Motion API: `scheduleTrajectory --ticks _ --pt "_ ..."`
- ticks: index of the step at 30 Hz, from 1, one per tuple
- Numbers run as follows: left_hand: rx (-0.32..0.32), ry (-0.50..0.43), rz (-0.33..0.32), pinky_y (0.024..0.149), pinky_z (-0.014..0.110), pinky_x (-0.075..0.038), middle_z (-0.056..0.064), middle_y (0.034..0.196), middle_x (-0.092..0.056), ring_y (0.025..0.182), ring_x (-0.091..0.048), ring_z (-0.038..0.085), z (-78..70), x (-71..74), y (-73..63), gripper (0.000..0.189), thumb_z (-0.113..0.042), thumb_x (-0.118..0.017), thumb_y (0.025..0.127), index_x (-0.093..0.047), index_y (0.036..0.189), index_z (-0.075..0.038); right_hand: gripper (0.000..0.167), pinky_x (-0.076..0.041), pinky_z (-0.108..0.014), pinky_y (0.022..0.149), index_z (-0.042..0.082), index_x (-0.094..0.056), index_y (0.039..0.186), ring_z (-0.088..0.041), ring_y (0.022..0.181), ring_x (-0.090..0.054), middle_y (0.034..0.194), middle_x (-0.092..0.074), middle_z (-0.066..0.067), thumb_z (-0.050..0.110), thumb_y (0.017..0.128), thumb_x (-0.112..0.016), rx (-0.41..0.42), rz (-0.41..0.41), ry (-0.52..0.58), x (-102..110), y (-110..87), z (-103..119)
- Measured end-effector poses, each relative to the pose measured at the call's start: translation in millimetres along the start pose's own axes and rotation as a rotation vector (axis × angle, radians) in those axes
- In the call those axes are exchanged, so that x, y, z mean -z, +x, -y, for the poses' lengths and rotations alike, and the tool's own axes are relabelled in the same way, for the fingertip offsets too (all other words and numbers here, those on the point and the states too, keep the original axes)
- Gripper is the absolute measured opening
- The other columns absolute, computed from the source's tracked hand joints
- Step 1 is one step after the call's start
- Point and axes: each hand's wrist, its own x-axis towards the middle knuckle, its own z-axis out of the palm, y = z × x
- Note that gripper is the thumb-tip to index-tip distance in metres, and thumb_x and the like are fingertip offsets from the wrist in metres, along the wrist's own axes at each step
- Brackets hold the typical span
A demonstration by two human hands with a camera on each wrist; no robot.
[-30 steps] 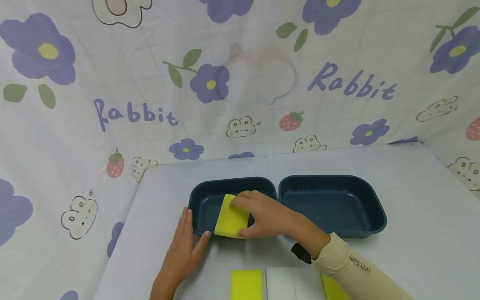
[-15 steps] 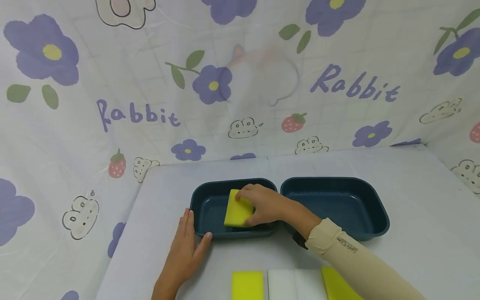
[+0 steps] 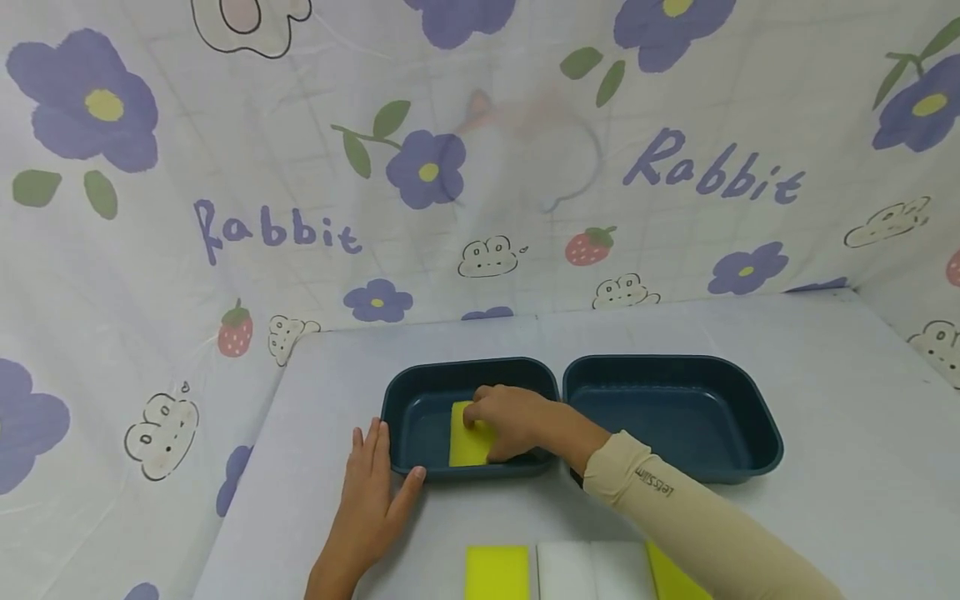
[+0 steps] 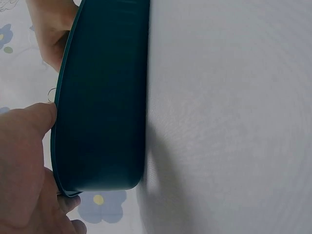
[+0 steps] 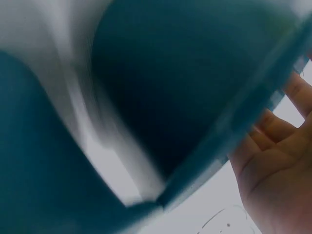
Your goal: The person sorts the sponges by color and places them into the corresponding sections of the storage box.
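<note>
A yellow rectangular sponge is down inside the left dark teal bin, toward the right of its floor. My right hand reaches in from the right and pinches it, thumb near and fingertips over the top. The right wrist view shows that hand past the bin's rim, with the sponge hidden. My left hand rests at the bin's left front corner, fingers straight along the side and thumb at the front rim. In the left wrist view, its thumb touches the rim of the bin wall.
A second, larger teal bin stands close on the right. Along the near edge lie another yellow block, two white blocks side by side and a yellow piece partly under the right sleeve. A printed curtain hangs behind the table.
My right hand has carried the yellow sponge from over the bin's front rim rightward and down into the bin. The left hand has stayed at its corner.
</note>
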Motion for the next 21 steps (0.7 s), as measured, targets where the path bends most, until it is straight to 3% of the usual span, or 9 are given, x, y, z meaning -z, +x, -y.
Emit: scheduleTrajectory --ticks 11,21 --pt "-0.003 0.000 0.005 0.113 0.067 -0.015 0.021 0.164 -0.013 0.150 -0.003 0.044 1.0 0.8 -1.4 0.082 -0.047 -0.052 0.103 -0.018 0.157 0.005 0.048 -0.052 -0.037 0.091 0.023 -0.071 0.127 -0.023 0.107 -0.057 0.131 -0.060 -0.007 0.037 0.083 -0.083 -0.001 -0.022 -0.097 -7 12.2 15" --pt "0.006 -0.013 0.023 0.113 0.066 -0.013 0.020 0.165 -0.010 0.149 -0.003 0.045 0.1 0.4 -2.1 0.082 -0.050 -0.047 0.104 -0.015 0.158 0.004 0.046 -0.050 -0.032 0.093 0.021 -0.072 0.127 -0.021 0.102 -0.057 0.131 -0.062 -0.007 0.036 0.085 -0.082 0.027 -0.017 -0.093 -9 26.6 28"
